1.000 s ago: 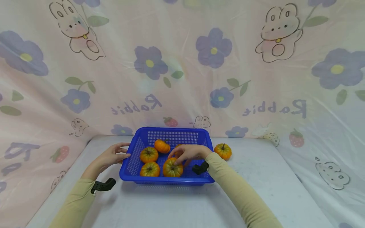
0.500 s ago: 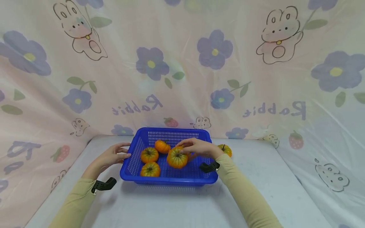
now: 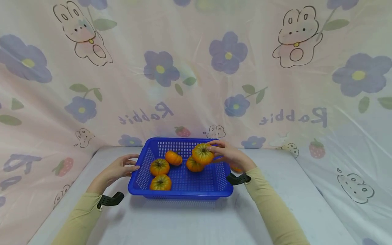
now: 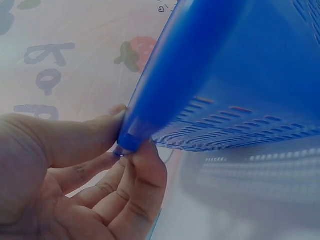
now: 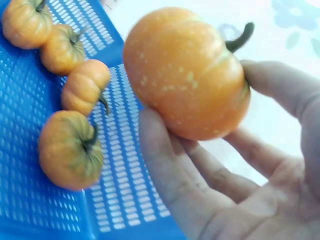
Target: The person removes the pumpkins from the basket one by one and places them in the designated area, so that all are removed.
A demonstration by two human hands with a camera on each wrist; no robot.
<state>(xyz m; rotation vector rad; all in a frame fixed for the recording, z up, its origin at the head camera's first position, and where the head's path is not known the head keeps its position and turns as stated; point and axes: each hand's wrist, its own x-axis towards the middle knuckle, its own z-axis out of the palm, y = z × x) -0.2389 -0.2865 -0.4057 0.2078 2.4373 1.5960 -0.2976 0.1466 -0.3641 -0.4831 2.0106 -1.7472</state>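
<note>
Orange pumpkin (image 3: 202, 155), squat, stem (image 3: 204, 149) toward head camera

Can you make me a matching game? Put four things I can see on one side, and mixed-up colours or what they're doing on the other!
Things:
1. Left hand
2. Right hand
3. Basket
4. Table

Matches:
A. White
B. Holds up a pumpkin
C. Blue
D. Pinches the basket

Right pairs: 1-D, 2-B, 3-C, 4-A

The right hand (image 3: 230, 156) hides most of the pumpkin (image 3: 235, 168) outside the blue basket (image 3: 180, 193).
</note>
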